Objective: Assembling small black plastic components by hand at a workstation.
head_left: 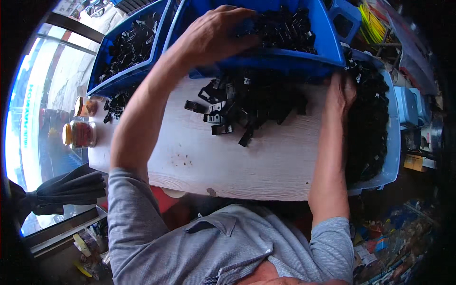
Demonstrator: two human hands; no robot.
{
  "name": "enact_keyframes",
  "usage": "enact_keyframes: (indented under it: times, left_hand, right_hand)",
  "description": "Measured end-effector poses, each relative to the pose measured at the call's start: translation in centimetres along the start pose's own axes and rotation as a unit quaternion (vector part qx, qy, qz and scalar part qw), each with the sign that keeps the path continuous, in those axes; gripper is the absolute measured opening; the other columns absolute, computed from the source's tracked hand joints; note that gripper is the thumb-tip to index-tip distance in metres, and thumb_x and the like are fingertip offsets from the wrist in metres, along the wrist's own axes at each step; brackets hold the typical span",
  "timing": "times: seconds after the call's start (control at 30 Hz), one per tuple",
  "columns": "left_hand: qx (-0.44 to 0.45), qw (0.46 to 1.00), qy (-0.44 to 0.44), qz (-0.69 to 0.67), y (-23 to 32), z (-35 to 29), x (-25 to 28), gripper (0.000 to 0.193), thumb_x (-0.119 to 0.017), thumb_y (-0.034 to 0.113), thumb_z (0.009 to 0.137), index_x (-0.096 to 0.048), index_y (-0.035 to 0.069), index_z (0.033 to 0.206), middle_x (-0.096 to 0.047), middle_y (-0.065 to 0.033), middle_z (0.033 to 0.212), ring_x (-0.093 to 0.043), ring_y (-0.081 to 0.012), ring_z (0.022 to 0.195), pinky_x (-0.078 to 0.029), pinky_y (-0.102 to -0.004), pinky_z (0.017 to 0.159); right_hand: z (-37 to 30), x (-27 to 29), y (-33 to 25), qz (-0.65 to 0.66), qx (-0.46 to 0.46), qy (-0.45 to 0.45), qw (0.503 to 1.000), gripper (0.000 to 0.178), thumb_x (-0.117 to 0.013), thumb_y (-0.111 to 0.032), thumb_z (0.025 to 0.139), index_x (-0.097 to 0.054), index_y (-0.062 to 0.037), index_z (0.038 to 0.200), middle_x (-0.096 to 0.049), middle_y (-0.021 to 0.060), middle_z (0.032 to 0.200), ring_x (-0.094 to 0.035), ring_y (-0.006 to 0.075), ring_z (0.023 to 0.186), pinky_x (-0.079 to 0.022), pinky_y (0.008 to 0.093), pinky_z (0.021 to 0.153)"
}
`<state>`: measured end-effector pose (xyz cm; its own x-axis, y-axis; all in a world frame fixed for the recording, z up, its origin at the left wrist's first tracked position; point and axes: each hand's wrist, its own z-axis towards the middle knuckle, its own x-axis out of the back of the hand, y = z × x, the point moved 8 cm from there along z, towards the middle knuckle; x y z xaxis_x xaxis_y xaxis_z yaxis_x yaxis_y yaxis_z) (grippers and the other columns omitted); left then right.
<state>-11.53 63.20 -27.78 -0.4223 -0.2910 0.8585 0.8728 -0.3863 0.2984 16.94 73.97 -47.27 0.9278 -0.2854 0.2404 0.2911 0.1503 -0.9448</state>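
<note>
Over the large blue bin (270, 54) my left hand (216, 35) reaches in from the left, its thumb and fingers apart and nothing seen between them. Many small black plastic and metal clip-like parts (285, 31) fill that bin. By the bin's near right corner is my right hand (343, 88), its fingers hidden by the bin's edge and the dark parts there. A loose heap of the same black parts (266, 102) lies on the table before the bin. Several separate pieces (216, 114) with pale metal faces lie at the heap's left side.
A second blue bin (121, 78) of black parts stands at the left. On the right is a light blue tub (392, 161) full of dark parts. Two lidded jars (80, 134) stand at the left edge of the pale table (228, 166). Yellow cable (373, 26) hangs at far right.
</note>
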Motion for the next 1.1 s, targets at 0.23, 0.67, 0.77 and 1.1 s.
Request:
enact_keyframes:
  times: [0.23, 0.67, 0.77, 1.1]
  left_hand:
    - [-0.070, 0.966, -0.217, 0.120, -8.8, 3.2, -13.7, 0.069, -0.068, 0.028, 0.092, -0.036, 0.025, 0.153, -0.053, -0.0164, 0.141, -0.049, -0.0380, 0.131, -0.050, -0.0490, 0.101]
    - [0.055, 0.942, -0.310, 0.121, -10.4, 4.2, -17.1, 0.066, -0.068, 0.039, 0.091, -0.042, 0.027, 0.150, -0.062, -0.0138, 0.130, -0.062, -0.0294, 0.116, -0.056, -0.0455, 0.089]
    - [0.046, 0.939, -0.311, 0.137, -9.5, 5.0, -17.9, 0.063, -0.067, 0.038, 0.091, -0.045, 0.026, 0.148, -0.061, -0.0115, 0.134, -0.061, -0.0276, 0.118, -0.055, -0.0445, 0.093]
    - [-0.015, 0.923, -0.364, 0.122, -7.1, 4.3, -14.9, 0.063, -0.070, 0.044, 0.083, -0.052, 0.026, 0.141, -0.064, -0.0080, 0.129, -0.062, -0.0304, 0.117, -0.052, -0.0466, 0.094]
  right_hand:
    - [-1.1, -0.5, -1.9, 0.039, 0.004, 0.004, 0.999, 0.034, -0.060, -0.029, 0.092, -0.070, -0.0011, 0.109, -0.068, 0.0086, 0.092, -0.061, 0.0170, 0.081, -0.049, 0.0345, 0.075]
    - [-1.3, -0.5, -2.1, 0.084, -0.026, 0.001, 0.996, 0.034, -0.059, -0.027, 0.094, -0.067, -0.0005, 0.114, -0.066, 0.0099, 0.095, -0.059, 0.0174, 0.086, -0.049, 0.0355, 0.080]
    - [-0.7, 0.3, -0.8, 0.038, -0.030, -0.004, 0.999, 0.035, -0.059, -0.029, 0.094, -0.066, -0.0017, 0.116, -0.066, 0.0100, 0.097, -0.059, 0.0185, 0.088, -0.048, 0.0358, 0.080]
    - [-1.7, -1.1, -0.9, 0.177, -0.099, -0.034, 0.979, 0.042, -0.066, -0.021, 0.092, -0.059, -0.0014, 0.129, -0.061, 0.0147, 0.121, -0.058, 0.0290, 0.104, -0.052, 0.0469, 0.084]
